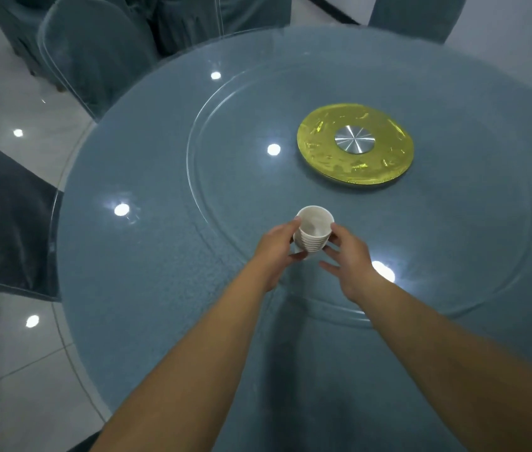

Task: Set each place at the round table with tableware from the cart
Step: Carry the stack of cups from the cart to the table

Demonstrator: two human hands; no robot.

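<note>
Cups [313, 230], stacked, held over table [134, 288]; setting barely begun

Item: white nested cups, top one empty, ribbed by the rims of those below, carried near side of the yellow disc [355, 143] on the glass turntable [225, 177]. Left hand [279, 247] grasps the stack from below and beside; right hand [349, 256] pinches its other side, lower fingers loose. Progress: no place visibly laid, no tableware on the table; all cups left to distribute, as judged. Chairs [95, 50] beyond the disc. Cart not seen
</note>
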